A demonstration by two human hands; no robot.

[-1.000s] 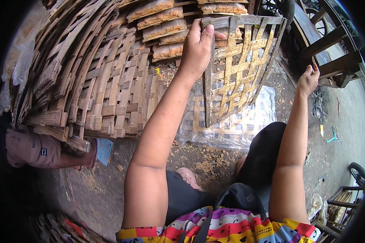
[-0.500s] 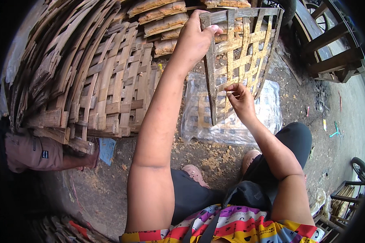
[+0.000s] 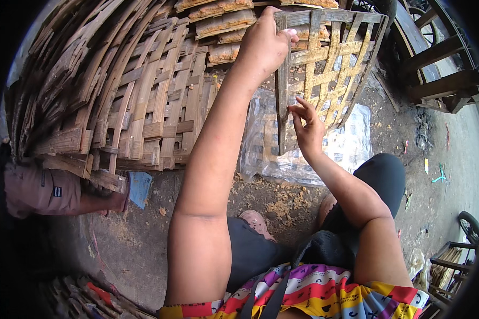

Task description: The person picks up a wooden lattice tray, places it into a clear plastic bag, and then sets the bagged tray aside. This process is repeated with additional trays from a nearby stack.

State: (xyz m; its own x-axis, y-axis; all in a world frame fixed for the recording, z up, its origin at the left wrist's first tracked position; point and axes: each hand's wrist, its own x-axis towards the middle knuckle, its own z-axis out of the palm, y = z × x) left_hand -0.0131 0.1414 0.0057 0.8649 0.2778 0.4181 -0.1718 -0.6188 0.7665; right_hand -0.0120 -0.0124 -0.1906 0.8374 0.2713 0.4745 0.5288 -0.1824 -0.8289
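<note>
I watch the left hand (image 3: 263, 45) gripping the top corner of the woven bamboo panel (image 3: 324, 74), fingers wrapped shut around the upper end of its thick side slat, holding the panel upright and slightly tilted. That grip looks the same as it did a second ago.

What has changed is the right hand (image 3: 310, 130). A second ago it was stretched out well to the right, away from the panel, fingers loosely spread over the ground near the wooden frames (image 3: 442, 80). Half a second ago it had swung in to the lattice. Now it sits against the lower part of the panel, just beside the side slat, thumb and forefinger pinched together on what seems to be a thin strip in the weave; I cannot tell whether they actually clamp it or only touch it.

The panel stands over a clear plastic sheet (image 3: 351, 143) spread on the dirt ground (image 3: 282, 199), with its foot resting on the sheet. The big stack of finished woven panels (image 3: 117, 95) leans just to the left of it.

I judge the work has shifted from steadying to fine handling of a single strip.
</note>
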